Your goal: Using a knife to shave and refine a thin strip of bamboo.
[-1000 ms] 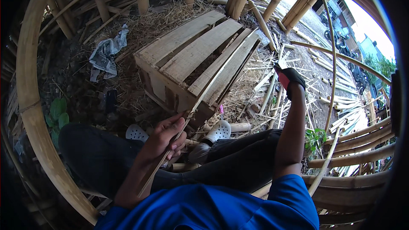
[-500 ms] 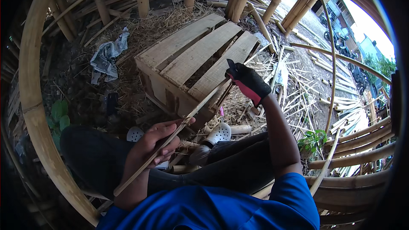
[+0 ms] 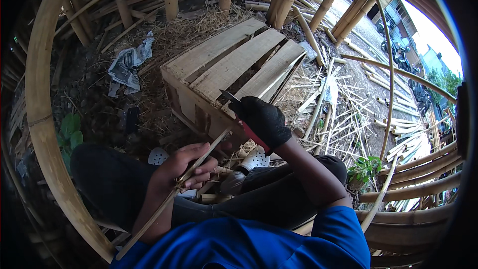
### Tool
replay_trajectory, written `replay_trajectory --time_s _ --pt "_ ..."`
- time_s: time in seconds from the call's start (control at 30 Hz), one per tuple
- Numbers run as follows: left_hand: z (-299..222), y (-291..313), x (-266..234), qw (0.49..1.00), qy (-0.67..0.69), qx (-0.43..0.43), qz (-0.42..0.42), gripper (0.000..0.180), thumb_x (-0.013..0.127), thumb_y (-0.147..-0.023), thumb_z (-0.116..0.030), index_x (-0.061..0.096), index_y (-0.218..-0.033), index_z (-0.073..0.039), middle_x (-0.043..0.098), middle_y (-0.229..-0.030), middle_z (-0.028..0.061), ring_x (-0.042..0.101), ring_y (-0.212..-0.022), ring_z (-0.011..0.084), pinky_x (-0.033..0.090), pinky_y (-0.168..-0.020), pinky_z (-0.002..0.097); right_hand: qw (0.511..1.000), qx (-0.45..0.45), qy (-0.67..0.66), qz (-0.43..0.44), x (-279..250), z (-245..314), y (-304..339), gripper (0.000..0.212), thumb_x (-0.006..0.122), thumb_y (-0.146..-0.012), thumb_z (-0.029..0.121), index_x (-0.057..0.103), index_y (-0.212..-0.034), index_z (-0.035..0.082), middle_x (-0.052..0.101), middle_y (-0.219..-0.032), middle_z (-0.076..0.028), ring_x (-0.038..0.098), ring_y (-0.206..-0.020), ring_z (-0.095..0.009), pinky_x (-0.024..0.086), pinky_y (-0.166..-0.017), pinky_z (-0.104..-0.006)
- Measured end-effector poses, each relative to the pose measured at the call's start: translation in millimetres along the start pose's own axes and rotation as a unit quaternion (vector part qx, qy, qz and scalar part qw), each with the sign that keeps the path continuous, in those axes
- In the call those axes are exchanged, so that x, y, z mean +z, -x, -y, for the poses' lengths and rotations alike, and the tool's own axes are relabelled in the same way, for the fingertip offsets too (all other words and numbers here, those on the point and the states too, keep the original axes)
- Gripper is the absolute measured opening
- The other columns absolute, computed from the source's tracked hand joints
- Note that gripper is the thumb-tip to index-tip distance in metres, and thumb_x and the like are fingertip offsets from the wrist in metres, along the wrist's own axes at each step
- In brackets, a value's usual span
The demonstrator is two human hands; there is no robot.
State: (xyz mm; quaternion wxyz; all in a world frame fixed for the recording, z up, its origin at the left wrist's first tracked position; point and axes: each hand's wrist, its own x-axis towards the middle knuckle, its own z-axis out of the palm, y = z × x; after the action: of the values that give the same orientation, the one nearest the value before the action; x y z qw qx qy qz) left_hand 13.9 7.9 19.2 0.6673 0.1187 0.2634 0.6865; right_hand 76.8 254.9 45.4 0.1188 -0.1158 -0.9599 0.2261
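Here you hold a bamboo strip steady for the knife
Left hand pinches the strip low across your knee — gloved right hand closes on the knife near its far tip, before the wooden crate

Packaging/print items: 1 found. Crumpled newspaper sheet, grey-white w/ dark print, irregular wadded shape, lies on straw-covered ground at upper left, just beside left end of slatted wooden crate. Print too small to resolve. No labels, signs or screens visible elsewhere in view.
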Motion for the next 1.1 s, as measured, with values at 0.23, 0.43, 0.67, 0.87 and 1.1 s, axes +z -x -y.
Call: replay_trajectory --time_s 0.23,0.43,0.67,0.87,1.1 --pt "-5 4 8 0.997 -0.014 0.015 -0.073 0.049 0.036 -0.113 -0.034 0.041 -0.149 0.000 0.040 -0.063 -0.0042 0.038 -0.038 0.0024 0.033 -0.034 0.0172 0.985 0.022 0.009 -0.169 -31 -73 -31 0.022 0.060 -0.095 0.019 0.078 -0.107 0.018 0.077 -0.096 -0.007 0.074 -0.088 -0.026 0.056 -0.078 -0.0374" --pt "-4 2 9 0.993 -0.026 0.018 -0.111 0.047 0.038 -0.113 -0.032 0.041 -0.153 -0.007 0.038 -0.062 -0.0053 0.035 -0.038 0.0026 0.034 -0.035 0.0166 0.974 0.225 -0.012 0.016 -39 -98 -52 0.037 0.061 -0.093 0.044 0.079 -0.094 0.011 0.074 -0.087 -0.015 0.072 -0.084 -0.033 0.052 -0.079 -0.0422" --pt "-2 -5 6 0.989 -0.047 0.026 -0.136 0.052 0.041 -0.112 -0.031 0.034 -0.159 -0.009 0.038 -0.056 -0.0052 0.038 -0.034 0.0026 0.035 -0.031 0.0180 0.981 0.187 -0.030 0.038 -24 -127 -75 0.053 0.061 -0.096 0.058 0.079 -0.092 0.008 0.072 -0.078 -0.013 0.067 -0.071 -0.026 0.051 -0.074 -0.0394" --pt "2 -6 -1 0.988 -0.083 0.028 -0.128 0.051 0.042 -0.112 -0.028 0.036 -0.159 -0.009 0.038 -0.055 -0.0052 0.039 -0.035 0.0036 0.036 -0.032 0.0193 0.970 0.220 -0.076 0.074 -22 -133 -76 0.058 0.063 -0.098 0.057 0.076 -0.090 0.001 0.069 -0.073 -0.008 0.059 -0.069 -0.016 0.049 -0.072 -0.0373" --pt "1 -4 -2 0.985 -0.110 0.028 -0.132 0.051 0.044 -0.111 -0.025 0.036 -0.159 -0.007 0.038 -0.055 -0.0049 0.039 -0.034 0.0047 0.037 -0.033 0.0200 0.956 0.235 -0.168 0.052 -10 -137 -67 0.060 0.061 -0.100 0.056 0.074 -0.091 -0.002 0.068 -0.075 -0.011 0.061 -0.069 -0.018 0.050 -0.073 -0.0390"
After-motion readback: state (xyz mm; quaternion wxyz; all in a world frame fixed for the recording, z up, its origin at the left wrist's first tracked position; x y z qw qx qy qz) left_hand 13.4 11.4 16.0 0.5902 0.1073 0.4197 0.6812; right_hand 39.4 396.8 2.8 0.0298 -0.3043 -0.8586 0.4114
